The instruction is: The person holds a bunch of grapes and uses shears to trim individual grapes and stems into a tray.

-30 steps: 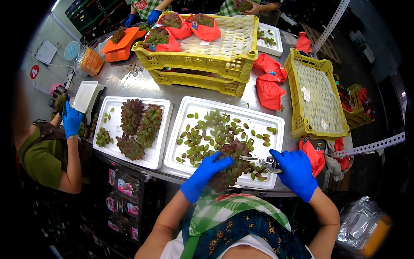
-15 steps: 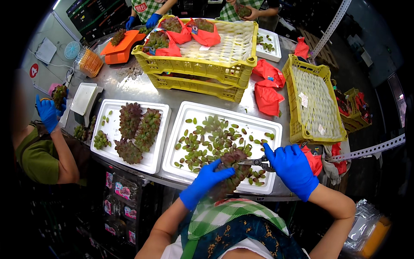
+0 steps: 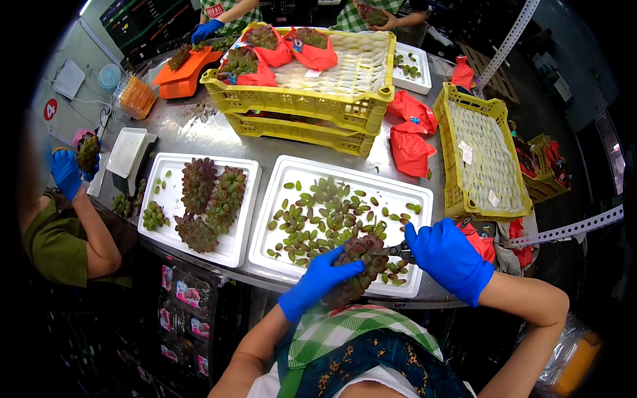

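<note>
My gloved left hand [image 3: 320,282] is closed round a bunch of dark red and green grapes [image 3: 363,262], held over the near edge of a white tray [image 3: 405,188]. In my gloved right hand [image 3: 450,260] is a pair of small dark-handled scissors [image 3: 402,251], their tips against the right side of the bunch. Many loose, long green-and-red grapes [image 3: 292,231] lie scattered in that tray. Left of it, a second white tray [image 3: 171,191] holds three large bunches [image 3: 225,200], a small green bunch [image 3: 154,215] and a few loose grapes.
Stacked yellow crates [image 3: 298,99] stand behind the trays, with red-wrapped bunches on top. Red bags [image 3: 409,151] lie beside them. Another yellow crate [image 3: 481,156] is at the right. An orange scale [image 3: 182,83] and a white scale [image 3: 129,151] stand left. Co-workers handle grapes around the table.
The bunch has turned in my left hand and shows more of its grapes. My right hand has shifted slightly, with the scissor blades now mostly hidden at the bunch.
</note>
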A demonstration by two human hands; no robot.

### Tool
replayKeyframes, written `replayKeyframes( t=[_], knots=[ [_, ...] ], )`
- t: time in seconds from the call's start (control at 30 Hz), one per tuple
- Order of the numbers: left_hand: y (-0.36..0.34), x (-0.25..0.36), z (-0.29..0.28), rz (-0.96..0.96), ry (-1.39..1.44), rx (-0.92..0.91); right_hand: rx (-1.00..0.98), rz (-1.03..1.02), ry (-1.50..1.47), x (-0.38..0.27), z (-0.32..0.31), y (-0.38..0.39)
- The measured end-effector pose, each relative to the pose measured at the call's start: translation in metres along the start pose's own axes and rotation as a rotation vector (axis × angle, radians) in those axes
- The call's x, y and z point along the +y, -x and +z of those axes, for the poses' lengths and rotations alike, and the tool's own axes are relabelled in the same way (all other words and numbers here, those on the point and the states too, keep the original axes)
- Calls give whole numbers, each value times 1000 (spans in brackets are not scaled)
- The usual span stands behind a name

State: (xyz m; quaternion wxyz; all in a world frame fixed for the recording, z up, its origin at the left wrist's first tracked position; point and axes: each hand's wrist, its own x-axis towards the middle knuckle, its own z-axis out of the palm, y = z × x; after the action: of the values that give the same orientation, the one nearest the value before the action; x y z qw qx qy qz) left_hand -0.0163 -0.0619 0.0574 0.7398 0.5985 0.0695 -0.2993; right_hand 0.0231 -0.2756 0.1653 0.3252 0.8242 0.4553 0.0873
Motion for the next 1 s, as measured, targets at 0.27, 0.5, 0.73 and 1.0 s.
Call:
replayKeyframes(
  t=[0.27,0.5,0.73,1.0],
  knots=[
    [-4,-11,-11,-82,65,-8,-49,143,-359,11,-3,5],
    [-1,-9,-10,-76,95,46,-265,240,-674,15,5,15],
    [2,-5,-1,21,46,91,-281,271,-830,16,9,16],
    [3,-6,0,74,-58,64,-252,193,-827,23,6,11]
  ],
)
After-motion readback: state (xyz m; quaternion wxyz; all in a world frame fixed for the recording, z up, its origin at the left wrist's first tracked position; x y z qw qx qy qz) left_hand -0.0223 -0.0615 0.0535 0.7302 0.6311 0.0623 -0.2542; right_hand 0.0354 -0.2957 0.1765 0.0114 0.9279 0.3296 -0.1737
